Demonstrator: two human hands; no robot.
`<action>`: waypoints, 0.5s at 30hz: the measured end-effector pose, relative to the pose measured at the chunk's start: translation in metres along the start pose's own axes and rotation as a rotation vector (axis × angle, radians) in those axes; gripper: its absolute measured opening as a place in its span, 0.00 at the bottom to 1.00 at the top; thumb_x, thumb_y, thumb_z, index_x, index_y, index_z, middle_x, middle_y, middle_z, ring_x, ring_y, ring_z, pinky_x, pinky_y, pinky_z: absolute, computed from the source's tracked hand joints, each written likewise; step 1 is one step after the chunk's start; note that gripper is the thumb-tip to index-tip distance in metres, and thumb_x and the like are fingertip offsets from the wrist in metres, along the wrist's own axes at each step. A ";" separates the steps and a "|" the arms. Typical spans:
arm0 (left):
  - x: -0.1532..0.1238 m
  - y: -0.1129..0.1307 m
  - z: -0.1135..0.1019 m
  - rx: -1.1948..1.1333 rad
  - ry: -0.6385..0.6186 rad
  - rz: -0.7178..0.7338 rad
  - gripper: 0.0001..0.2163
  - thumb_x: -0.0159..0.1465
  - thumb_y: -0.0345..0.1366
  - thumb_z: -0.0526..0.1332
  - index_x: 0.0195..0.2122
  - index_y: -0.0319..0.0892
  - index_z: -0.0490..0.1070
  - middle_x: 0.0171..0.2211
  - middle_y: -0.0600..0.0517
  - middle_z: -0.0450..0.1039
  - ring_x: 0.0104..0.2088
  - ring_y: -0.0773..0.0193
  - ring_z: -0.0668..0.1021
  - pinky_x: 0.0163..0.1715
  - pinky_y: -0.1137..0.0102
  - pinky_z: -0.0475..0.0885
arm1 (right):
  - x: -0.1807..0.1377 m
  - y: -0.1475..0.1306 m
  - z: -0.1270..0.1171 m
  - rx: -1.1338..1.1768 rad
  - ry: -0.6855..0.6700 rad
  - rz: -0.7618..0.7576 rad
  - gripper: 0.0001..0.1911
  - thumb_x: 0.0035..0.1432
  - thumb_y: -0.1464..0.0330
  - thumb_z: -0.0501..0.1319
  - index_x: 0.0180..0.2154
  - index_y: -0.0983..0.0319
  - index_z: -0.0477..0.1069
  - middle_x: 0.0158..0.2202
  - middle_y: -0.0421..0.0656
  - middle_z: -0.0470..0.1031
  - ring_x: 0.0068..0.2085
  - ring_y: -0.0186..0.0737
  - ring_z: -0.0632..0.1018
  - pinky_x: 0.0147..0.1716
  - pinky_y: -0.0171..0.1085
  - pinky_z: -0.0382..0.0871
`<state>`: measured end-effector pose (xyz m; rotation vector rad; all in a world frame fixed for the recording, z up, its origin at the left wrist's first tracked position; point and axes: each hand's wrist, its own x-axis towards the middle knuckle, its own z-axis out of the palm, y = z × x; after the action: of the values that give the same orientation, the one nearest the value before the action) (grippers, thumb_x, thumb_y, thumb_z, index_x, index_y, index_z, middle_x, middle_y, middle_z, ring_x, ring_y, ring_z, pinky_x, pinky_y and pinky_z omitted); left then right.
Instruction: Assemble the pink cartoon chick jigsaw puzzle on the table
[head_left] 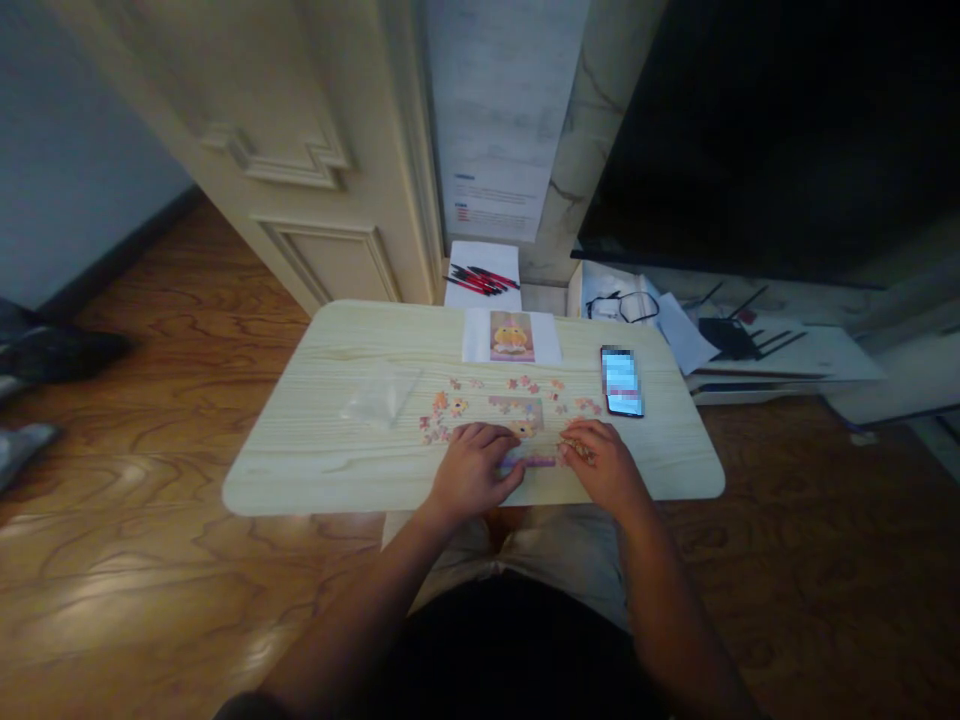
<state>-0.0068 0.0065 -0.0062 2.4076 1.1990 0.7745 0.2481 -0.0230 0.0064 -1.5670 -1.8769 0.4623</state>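
A partly joined jigsaw puzzle [536,408] lies on the pale wood-grain table, with a purple strip along its near edge. My left hand [474,465] rests over the puzzle's left side, fingers stretched out and thumb apart, covering part of it. Just right of the puzzle, my right hand [600,460] has its fingers curled in around small jigsaw pieces [581,450]; its fingertips are partly blurred. Loose pieces [442,405] lie to the left, and more pieces [523,383] are scattered beyond the puzzle. A printed picture [511,337] of a yellow figure lies at the table's far edge.
On the table [300,440] are a clear plastic bag [381,395] at left and a lit phone [622,382] at right. Behind it, red and black pens [481,280] lie on white paper, and glasses [624,305] lie beside a low shelf. A dark screen [780,130] overhangs the right.
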 end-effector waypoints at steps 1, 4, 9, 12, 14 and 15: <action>0.000 0.000 0.000 -0.001 -0.006 0.001 0.13 0.67 0.43 0.63 0.50 0.48 0.78 0.50 0.48 0.79 0.50 0.54 0.77 0.53 0.55 0.68 | -0.002 0.002 -0.002 0.006 0.016 0.013 0.10 0.64 0.69 0.63 0.45 0.54 0.80 0.47 0.46 0.79 0.52 0.49 0.77 0.57 0.52 0.72; 0.000 -0.001 0.000 -0.002 -0.026 -0.001 0.14 0.67 0.43 0.63 0.52 0.48 0.77 0.52 0.48 0.78 0.52 0.53 0.76 0.54 0.54 0.67 | -0.005 0.008 -0.006 0.011 0.071 0.061 0.11 0.65 0.70 0.61 0.45 0.54 0.80 0.46 0.46 0.79 0.51 0.48 0.78 0.55 0.51 0.74; 0.001 -0.002 0.001 0.017 -0.057 -0.022 0.19 0.67 0.46 0.62 0.58 0.48 0.74 0.57 0.47 0.75 0.56 0.50 0.74 0.57 0.52 0.66 | 0.001 0.020 -0.010 0.004 0.065 0.077 0.12 0.63 0.72 0.62 0.44 0.55 0.80 0.46 0.45 0.79 0.49 0.47 0.78 0.54 0.50 0.74; 0.002 -0.002 0.001 0.031 -0.072 -0.020 0.21 0.67 0.48 0.62 0.59 0.48 0.73 0.58 0.47 0.74 0.57 0.49 0.73 0.57 0.52 0.65 | 0.007 0.024 -0.011 -0.003 0.014 0.056 0.12 0.62 0.72 0.64 0.45 0.55 0.81 0.45 0.44 0.79 0.51 0.47 0.78 0.57 0.51 0.72; 0.002 -0.002 0.001 0.041 -0.079 -0.026 0.21 0.67 0.48 0.62 0.58 0.49 0.73 0.59 0.47 0.74 0.57 0.48 0.74 0.57 0.51 0.66 | 0.011 0.026 -0.012 -0.004 -0.031 0.043 0.11 0.62 0.72 0.64 0.45 0.54 0.81 0.45 0.44 0.79 0.51 0.47 0.78 0.58 0.51 0.71; 0.002 -0.002 0.001 0.047 -0.080 -0.032 0.20 0.67 0.49 0.62 0.58 0.49 0.74 0.59 0.47 0.74 0.57 0.48 0.73 0.57 0.51 0.66 | 0.013 0.027 -0.012 -0.003 -0.044 0.043 0.11 0.62 0.72 0.64 0.44 0.54 0.81 0.44 0.44 0.79 0.51 0.47 0.78 0.58 0.51 0.71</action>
<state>-0.0064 0.0090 -0.0073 2.4258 1.2344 0.6415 0.2753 -0.0058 0.0012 -1.6143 -1.8800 0.5176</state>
